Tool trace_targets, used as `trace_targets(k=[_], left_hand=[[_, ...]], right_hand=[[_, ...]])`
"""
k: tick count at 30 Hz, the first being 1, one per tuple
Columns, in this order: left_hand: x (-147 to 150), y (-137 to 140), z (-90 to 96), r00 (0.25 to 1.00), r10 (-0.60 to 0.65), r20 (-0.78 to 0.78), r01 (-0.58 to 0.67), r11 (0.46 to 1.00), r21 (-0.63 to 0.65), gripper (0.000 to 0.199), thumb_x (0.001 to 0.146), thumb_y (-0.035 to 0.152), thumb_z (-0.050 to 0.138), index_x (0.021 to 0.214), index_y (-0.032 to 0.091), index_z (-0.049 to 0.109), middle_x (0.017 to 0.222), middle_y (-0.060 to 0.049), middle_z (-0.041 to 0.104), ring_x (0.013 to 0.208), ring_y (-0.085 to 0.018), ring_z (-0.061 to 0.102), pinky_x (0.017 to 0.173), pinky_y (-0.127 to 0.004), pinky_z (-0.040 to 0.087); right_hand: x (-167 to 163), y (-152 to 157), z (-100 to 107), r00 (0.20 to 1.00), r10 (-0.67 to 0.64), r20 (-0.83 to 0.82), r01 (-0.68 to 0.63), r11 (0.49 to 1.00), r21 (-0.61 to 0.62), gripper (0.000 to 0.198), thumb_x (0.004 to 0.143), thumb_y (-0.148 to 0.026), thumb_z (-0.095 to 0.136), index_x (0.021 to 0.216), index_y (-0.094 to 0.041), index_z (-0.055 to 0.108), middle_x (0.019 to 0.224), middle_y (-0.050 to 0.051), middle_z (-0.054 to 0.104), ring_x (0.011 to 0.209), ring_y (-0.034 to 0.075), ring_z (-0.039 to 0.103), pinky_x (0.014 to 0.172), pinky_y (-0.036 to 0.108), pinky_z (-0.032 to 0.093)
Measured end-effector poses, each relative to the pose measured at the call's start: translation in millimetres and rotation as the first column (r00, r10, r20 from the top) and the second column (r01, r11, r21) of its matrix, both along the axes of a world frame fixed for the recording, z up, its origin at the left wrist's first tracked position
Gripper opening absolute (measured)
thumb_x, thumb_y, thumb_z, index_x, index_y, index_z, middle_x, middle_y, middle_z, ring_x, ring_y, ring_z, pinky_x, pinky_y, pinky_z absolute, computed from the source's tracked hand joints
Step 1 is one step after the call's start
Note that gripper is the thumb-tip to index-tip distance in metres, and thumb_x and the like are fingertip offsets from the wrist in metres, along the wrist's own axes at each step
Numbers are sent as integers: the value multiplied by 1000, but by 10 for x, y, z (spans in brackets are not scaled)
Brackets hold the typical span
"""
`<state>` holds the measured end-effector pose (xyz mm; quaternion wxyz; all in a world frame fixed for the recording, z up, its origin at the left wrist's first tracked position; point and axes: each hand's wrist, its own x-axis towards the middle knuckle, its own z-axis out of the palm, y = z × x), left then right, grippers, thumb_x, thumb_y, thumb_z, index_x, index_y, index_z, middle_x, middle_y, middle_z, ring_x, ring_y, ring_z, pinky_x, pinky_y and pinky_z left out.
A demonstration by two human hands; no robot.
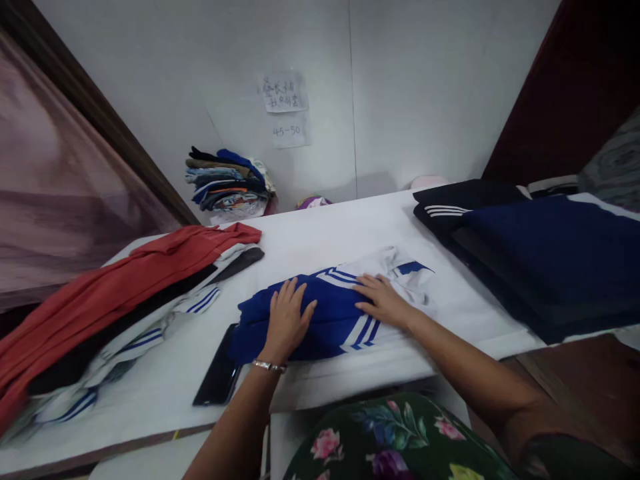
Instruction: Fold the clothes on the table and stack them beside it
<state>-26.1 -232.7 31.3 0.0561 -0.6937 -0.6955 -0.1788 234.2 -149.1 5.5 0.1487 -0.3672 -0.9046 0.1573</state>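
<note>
A blue and white striped garment lies folded on the white-covered table in front of me. My left hand rests flat on its blue part, fingers spread. Lying on the white part near the stripes, my right hand is also flat with its fingers apart. The garment's white end, with a small blue patch, is bunched beyond my right hand. Partly under the blue end, close to my left wrist, is a black phone.
On the left a red garment lies over black and white striped clothes. Dark folded clothes are stacked at the right. A pile of folded clothes stands by the wall behind the table, below paper notes.
</note>
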Motion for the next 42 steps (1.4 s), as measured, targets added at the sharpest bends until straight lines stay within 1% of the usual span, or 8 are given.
trace_targets(k=[5,10,14,21,28,34,38,42], left_hand=[[-10,110,-301,982,49,-185,-92,968,-233,59,91,48,44,136,11,49,147,-17,41,138,-33,34,111,-52,27],[-50,113,-391,973,64,-223,-123,957,-263,60,93,50,40,139,13,47,147,-14,42,137,-30,36,112,-49,27],[-40,104,-384,972,63,-227,-121,959,-256,60,92,50,40,139,14,47,146,-14,43,137,-30,36,112,-49,27],[-57,113,-387,975,78,-209,-134,954,-267,59,92,49,41,139,14,47,146,-14,43,137,-29,36,112,-49,27],[19,123,-232,984,126,-130,-155,956,-251,55,91,46,47,135,14,51,147,-15,42,139,-31,32,111,-55,26],[526,346,-46,993,-115,31,118,986,-121,41,89,39,54,124,17,59,139,-13,52,132,-28,43,109,-50,32],[1062,630,27,921,-365,135,376,925,-62,28,89,31,56,112,19,65,118,-8,67,113,-21,58,101,-38,41],[1585,987,25,877,-474,83,481,867,-129,24,90,27,52,109,22,66,108,-5,70,103,-21,60,93,-37,42]], right_hand=[[785,201,-207,923,-370,106,369,929,24,47,91,-40,50,133,-20,54,145,14,45,137,34,35,109,60,22],[1225,174,-431,907,-414,-82,406,909,-97,47,90,-49,47,129,-24,59,146,8,45,136,29,38,111,51,29],[1209,335,-285,847,-487,-213,468,873,-135,42,92,-43,44,125,-24,62,138,5,54,131,22,45,109,37,35],[1057,1033,-39,713,-701,-19,692,707,-147,39,89,-30,47,121,-15,64,118,12,67,109,24,62,92,33,45],[895,1157,-176,704,-708,46,707,694,-136,35,81,-32,57,112,-20,68,100,7,71,97,22,62,76,27,43],[978,1143,-209,715,-699,-22,692,711,-122,37,84,-23,51,117,-19,65,101,6,70,93,19,61,76,25,41],[1023,1102,-229,730,-681,-53,670,729,-140,34,87,-34,53,114,-19,67,101,7,70,91,19,61,77,25,42],[1043,1094,-279,735,-675,-63,659,733,-167,34,83,-29,58,115,-20,66,101,5,69,91,18,61,76,24,42]])
